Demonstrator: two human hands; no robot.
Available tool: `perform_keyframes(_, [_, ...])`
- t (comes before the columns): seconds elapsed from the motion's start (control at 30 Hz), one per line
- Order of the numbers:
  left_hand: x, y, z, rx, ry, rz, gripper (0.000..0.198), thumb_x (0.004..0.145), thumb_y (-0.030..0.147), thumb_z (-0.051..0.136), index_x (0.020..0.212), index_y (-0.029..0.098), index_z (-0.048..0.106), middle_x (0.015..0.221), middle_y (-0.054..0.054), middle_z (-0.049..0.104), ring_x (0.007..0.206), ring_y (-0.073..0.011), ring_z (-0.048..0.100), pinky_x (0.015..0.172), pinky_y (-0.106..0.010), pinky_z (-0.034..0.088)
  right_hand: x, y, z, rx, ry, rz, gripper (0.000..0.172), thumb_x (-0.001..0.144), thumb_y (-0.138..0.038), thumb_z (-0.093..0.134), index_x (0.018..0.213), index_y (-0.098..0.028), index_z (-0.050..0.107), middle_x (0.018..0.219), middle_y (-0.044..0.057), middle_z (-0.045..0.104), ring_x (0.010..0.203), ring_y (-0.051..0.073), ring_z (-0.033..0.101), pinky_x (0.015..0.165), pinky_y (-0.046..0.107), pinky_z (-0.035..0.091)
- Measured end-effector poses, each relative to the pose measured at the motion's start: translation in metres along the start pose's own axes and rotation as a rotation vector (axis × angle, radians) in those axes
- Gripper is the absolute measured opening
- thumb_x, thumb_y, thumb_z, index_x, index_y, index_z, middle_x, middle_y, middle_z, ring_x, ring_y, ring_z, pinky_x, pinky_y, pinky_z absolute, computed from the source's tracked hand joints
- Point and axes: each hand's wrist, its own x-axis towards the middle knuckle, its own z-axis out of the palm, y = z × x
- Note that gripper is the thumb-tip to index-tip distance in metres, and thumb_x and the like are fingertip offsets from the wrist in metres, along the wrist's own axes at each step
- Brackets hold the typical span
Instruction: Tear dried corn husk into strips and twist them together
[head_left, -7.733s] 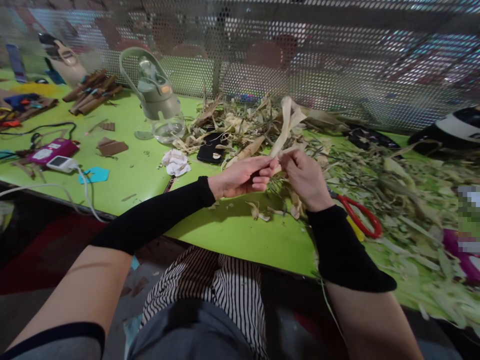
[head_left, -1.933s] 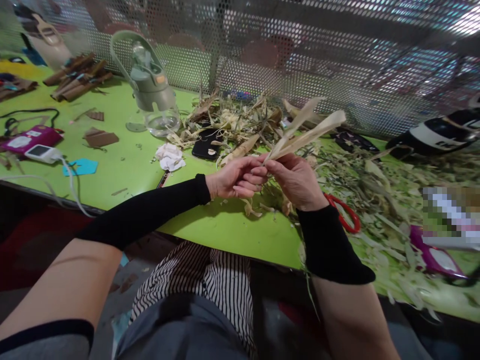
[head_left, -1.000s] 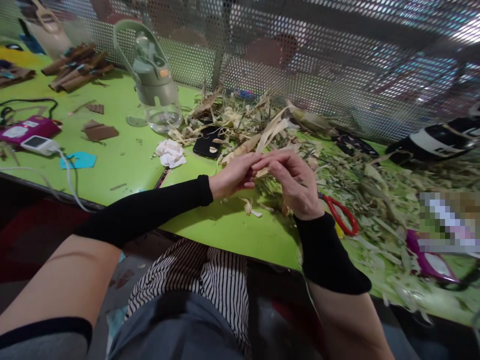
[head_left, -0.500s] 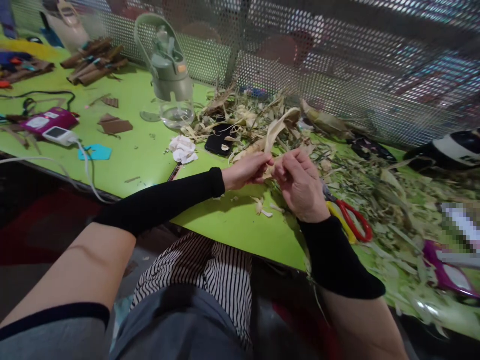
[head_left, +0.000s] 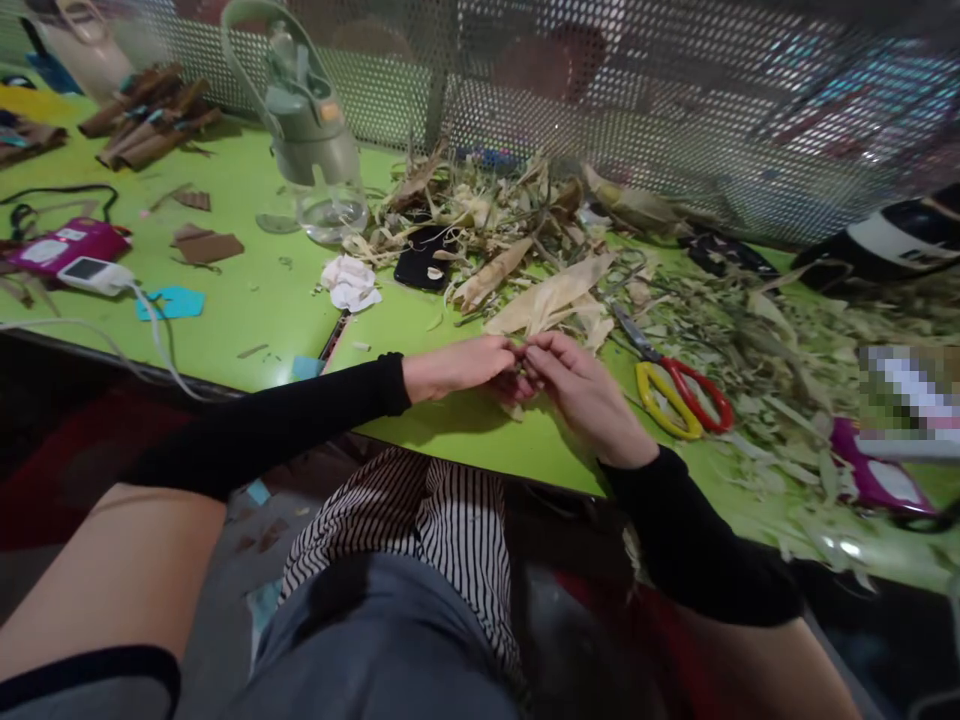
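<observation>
Hands meet low over the counter as the pale husk lies flatter

Half a second ago we saw a pale husk (head_left: 559, 295) rising from the left fingers and curling over at its top; now the one before us spreads low and broad over the counter (head_left: 442, 425), just beyond the hands. The left hand (head_left: 459, 368) and right hand (head_left: 589, 395), slightly apart then, have come together at the fingertips, nearer the counter's front edge. The scissors (head_left: 658, 357), partly covered by the right hand and wrist in that frame, now show blades and both handle loops.

We read the husk's long axis as a slant, running from near left to far right, its far end pointing away towards the perforated screen (head_left: 525, 90). A few folds run down to the fingertips.

As for the grip, we see both hands with fingers curled in, thumb and forefinger drawn together on each, with no clear gap. We cannot tell whether the husk's near end is caught between them or merely lies behind.
</observation>
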Motion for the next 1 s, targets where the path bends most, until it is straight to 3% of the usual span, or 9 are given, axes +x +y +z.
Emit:
perform_keyframes(0.13, [-0.018, -0.009, -0.006, 0.060, -0.076, 0.072, 0.015, 0.093, -0.001, 0.054, 0.089, 0.013, 0.060, 0.080, -0.002, 0.071, 0.067, -0.0075, 0.067, 0.073, -0.020, 0.057, -0.019, 0.004, 0.004, 0.061, -0.025, 0.042, 0.017, 0.091, -0.038, 0.073, 0.097, -0.023, 0.067, 0.074, -0.003, 0.063, 0.071, 0.013, 0.060, 0.065, 0.028, 0.049])
perform_keyframes(0.23, [-0.022, -0.015, -0.011, 0.013, -0.025, 0.081, 0.015, 0.093, 0.001, 0.060, 0.098, 0.014, 0.055, 0.081, -0.001, 0.072, 0.069, -0.0080, 0.070, 0.076, -0.022, 0.057, -0.021, 0.004, 0.003, 0.006, -0.039, 0.017, 0.010, 0.092, -0.030, 0.070, 0.099, -0.024, 0.069, 0.078, -0.002, 0.064, 0.072, 0.014, 0.059, 0.065, 0.029, 0.048])
perform_keyframes(0.37, [-0.019, -0.022, -0.016, -0.005, 0.040, 0.071, 0.024, 0.095, 0.004, 0.063, 0.101, 0.018, 0.045, 0.073, 0.002, 0.070, 0.067, -0.0091, 0.071, 0.075, -0.024, 0.057, -0.017, 0.003, 0.002, -0.108, -0.046, -0.024, 0.012, 0.093, -0.029, 0.066, 0.103, -0.025, 0.069, 0.079, -0.001, 0.062, 0.068, 0.015, 0.053, 0.060, 0.031, 0.044])
perform_keyframes(0.5, [-0.015, -0.025, -0.017, -0.054, 0.023, 0.086, 0.027, 0.094, 0.003, 0.065, 0.100, 0.019, 0.044, 0.071, 0.005, 0.068, 0.066, -0.0083, 0.069, 0.076, -0.026, 0.056, -0.017, 0.002, 0.001, -0.255, -0.067, -0.120, 0.015, 0.095, -0.028, 0.062, 0.108, -0.024, 0.068, 0.087, 0.002, 0.066, 0.077, 0.018, 0.059, 0.068, 0.035, 0.050])
perform_keyframes(0.6, [-0.014, -0.024, -0.017, -0.094, 0.016, 0.133, 0.025, 0.093, 0.003, 0.065, 0.102, 0.019, 0.048, 0.072, 0.006, 0.067, 0.064, -0.0065, 0.065, 0.074, -0.024, 0.053, -0.018, 0.002, 0.001, -0.262, -0.001, -0.183, 0.014, 0.094, -0.032, 0.066, 0.106, -0.025, 0.065, 0.091, 0.003, 0.067, 0.081, 0.019, 0.063, 0.074, 0.037, 0.054])
perform_keyframes(0.73, [-0.012, -0.021, -0.019, -0.060, 0.023, 0.210, 0.014, 0.094, 0.012, 0.069, 0.101, 0.016, 0.058, 0.079, 0.004, 0.069, 0.067, -0.0046, 0.063, 0.070, -0.021, 0.049, -0.017, 0.005, -0.001, -0.214, 0.069, -0.176, 0.015, 0.095, -0.038, 0.067, 0.100, -0.024, 0.061, 0.088, 0.002, 0.067, 0.077, 0.018, 0.064, 0.071, 0.034, 0.053])
perform_keyframes(0.9, [-0.009, -0.019, -0.023, -0.006, 0.029, 0.294, 0.008, 0.095, 0.014, 0.068, 0.102, 0.015, 0.066, 0.092, 0.001, 0.072, 0.074, -0.0045, 0.063, 0.071, -0.020, 0.048, -0.015, 0.008, -0.003, -0.380, 0.032, -0.209, 0.017, 0.093, -0.035, 0.067, 0.106, -0.024, 0.066, 0.097, 0.005, 0.067, 0.073, 0.017, 0.057, 0.063, 0.034, 0.048])
perform_keyframes(1.0, [-0.011, -0.018, -0.025, 0.020, -0.035, 0.307, 0.009, 0.095, 0.017, 0.069, 0.103, 0.014, 0.069, 0.097, -0.001, 0.074, 0.074, -0.0048, 0.063, 0.071, -0.021, 0.049, -0.016, 0.007, -0.003, -0.297, -0.043, -0.164, 0.016, 0.091, -0.033, 0.069, 0.103, -0.024, 0.063, 0.092, 0.004, 0.064, 0.067, 0.015, 0.053, 0.057, 0.032, 0.045])
